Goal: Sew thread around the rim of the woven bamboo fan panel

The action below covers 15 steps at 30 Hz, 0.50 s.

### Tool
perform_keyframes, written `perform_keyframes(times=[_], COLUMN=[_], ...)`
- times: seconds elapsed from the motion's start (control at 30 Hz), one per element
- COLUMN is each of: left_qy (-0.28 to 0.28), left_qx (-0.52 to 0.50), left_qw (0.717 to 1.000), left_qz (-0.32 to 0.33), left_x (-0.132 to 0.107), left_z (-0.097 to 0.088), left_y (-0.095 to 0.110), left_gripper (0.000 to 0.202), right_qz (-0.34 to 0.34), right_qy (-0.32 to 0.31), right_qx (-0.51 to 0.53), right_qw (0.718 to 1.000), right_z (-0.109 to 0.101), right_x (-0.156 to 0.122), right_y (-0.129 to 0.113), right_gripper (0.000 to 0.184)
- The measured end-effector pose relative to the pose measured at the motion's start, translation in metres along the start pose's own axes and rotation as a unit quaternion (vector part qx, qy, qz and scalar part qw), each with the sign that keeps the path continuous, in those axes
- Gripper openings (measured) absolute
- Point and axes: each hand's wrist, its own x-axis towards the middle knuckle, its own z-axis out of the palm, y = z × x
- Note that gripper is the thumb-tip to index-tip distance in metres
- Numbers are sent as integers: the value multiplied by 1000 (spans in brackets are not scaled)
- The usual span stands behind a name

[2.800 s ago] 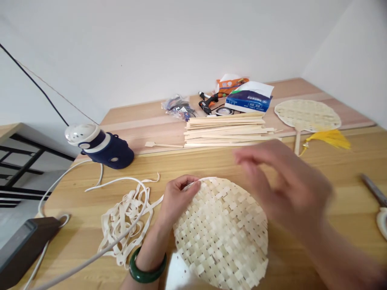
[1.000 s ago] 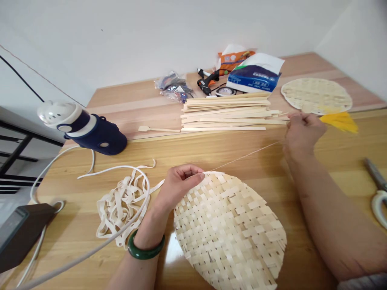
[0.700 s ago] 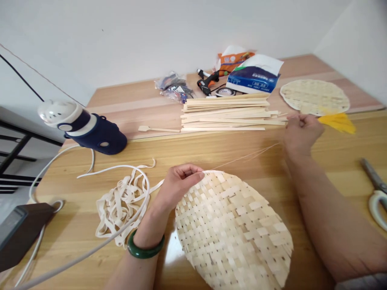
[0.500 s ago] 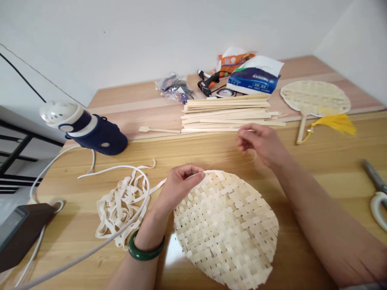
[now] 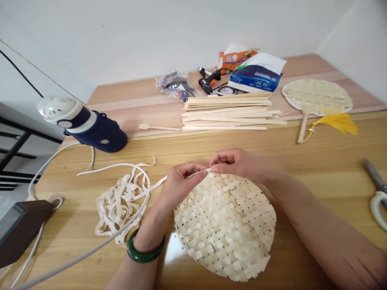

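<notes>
A round woven bamboo fan panel (image 5: 226,225) is held at its top edge, its lower part toward me. My left hand (image 5: 181,183) pinches the upper left rim, where a white fabric ribbon lies along the edge. From there the ribbon runs left to a loose tangled heap (image 5: 119,203) on the table. Close beside the left fingertips, my right hand (image 5: 234,165) is closed on the top rim, thumb in front and fingers behind. Any thread or needle in the right fingers is too small to make out.
Bamboo strips (image 5: 226,112) lie in a pile behind the panel. A finished fan (image 5: 317,96) with a yellow tassel (image 5: 340,123) is at back right, scissors (image 5: 377,193) at far right. A blue bottle (image 5: 102,131), white cable (image 5: 148,181), glue gun (image 5: 208,82) and tissue pack (image 5: 255,76) stand around.
My right hand has come down and left from above the table to the panel's top rim. The thin thread seen trailing from it no longer shows. The left hand keeps its pinch.
</notes>
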Motion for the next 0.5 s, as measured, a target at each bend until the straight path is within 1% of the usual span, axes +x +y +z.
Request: perform_keyframes(times=[0.13,0.2,0.3,0.4,0.5], left_qy=[-5,7,20,5,-3], left_qx=[-19,-19,-5,5,24], left_qw=[1000,1000,1000,1000,999], left_qz=[1,3,-12,-28,-41], left_x=[0,1,2,3,2], left_z=[-2,-6,-12,-14,-12], left_y=[1,2,2,1,0], left_gripper=[25,30,35,33,31], right_qz=[23,22,19,21,27], right_qy=[10,14,14,13,17], right_qx=[-32,-31,-24,-22,-27], right_qw=[999,999,999,999,999], right_z=[2,3,4,5,4], right_x=[4,6,8,8,9], right_y=[3,5,8,11,13], right_gripper=[25,26,26,24,24])
